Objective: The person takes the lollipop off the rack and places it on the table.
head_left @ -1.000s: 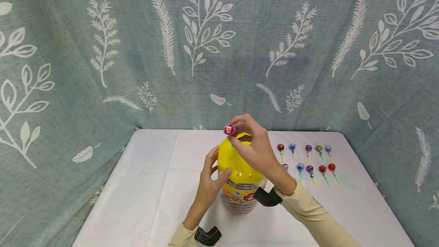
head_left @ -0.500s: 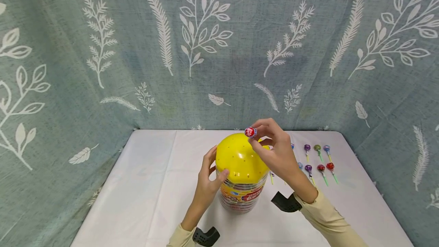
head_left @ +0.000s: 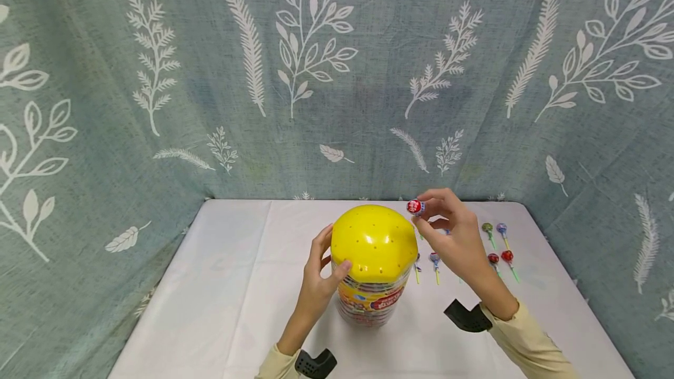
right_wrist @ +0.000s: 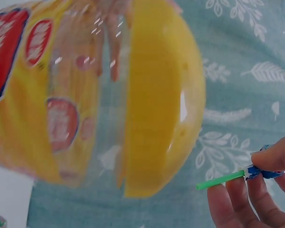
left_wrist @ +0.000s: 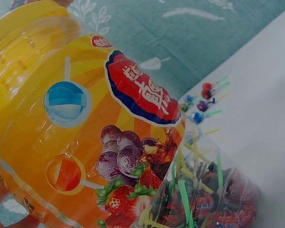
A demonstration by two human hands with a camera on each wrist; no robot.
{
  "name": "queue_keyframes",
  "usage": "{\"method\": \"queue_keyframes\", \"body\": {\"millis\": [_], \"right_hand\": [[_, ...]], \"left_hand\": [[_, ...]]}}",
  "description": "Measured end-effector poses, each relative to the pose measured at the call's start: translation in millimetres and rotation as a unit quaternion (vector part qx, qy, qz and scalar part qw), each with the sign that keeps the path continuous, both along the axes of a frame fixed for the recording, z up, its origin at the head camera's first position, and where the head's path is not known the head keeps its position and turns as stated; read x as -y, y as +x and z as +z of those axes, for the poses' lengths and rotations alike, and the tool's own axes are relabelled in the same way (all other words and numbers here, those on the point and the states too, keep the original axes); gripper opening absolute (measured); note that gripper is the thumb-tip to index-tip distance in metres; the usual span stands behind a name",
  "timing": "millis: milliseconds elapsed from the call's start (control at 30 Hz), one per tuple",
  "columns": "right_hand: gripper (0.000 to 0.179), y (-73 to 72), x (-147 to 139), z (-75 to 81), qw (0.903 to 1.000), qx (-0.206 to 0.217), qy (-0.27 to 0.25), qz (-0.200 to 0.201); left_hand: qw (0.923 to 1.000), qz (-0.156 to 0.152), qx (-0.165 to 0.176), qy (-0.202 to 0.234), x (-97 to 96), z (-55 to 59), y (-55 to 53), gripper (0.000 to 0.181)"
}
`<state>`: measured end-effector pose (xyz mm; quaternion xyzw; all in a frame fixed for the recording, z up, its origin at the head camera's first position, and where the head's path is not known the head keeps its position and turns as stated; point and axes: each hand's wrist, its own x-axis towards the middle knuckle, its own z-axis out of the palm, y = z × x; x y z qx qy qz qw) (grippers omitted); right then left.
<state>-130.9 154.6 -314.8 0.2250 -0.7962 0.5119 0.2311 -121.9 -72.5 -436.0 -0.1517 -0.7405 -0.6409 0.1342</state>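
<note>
A clear plastic candy jar with a domed yellow lid stands upright on the table. My left hand holds its left side near the lid, thumb on the front and fingers round the side. Lollipops with green and yellow sticks show through the jar's lower wall in the left wrist view. To the right of the lid, my right hand pinches a lollipop by its wrapped red and blue head. That lollipop's green stick points toward the lid in the right wrist view, apart from it.
Several lollipops lie in two rows on the right of the white-covered table, among them a green one and a red one. My right hand and forearm hide some. A leaf-patterned curtain surrounds the table's back and sides.
My right hand has moved right with the lollipop, from above the lid to beside it. A dark opening seen earlier under that hand no longer shows. The left hand stays on the jar.
</note>
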Motion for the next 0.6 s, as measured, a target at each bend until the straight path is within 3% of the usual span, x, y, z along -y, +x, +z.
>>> {"method": "queue_keyframes", "body": {"millis": [67, 200, 400, 600], "right_hand": [[0.032, -1.1, -5, -3.9, 0.9999, 0.003, 0.004, -0.010], [0.032, -4.3, -13, -13.4, 0.9995, 0.012, 0.010, -0.028], [0.030, -8.6, -27, -28.4, 0.9979, 0.027, 0.022, -0.054], [0.030, -12.9, -43, -43.4, 0.9934, 0.037, 0.055, -0.093]], "left_hand": [[1.0000, -0.002, 0.002, -0.001, 0.1, 7.9, 4.5, 0.068], [1.0000, -0.006, 0.008, -0.001, 0.4, 12.5, 6.8, 0.068], [1.0000, -0.007, 0.002, -0.002, 0.4, 11.9, 6.1, 0.068], [0.9999, -0.009, -0.007, 0.000, 4.2, -15.7, -7.7, 0.068]]}}
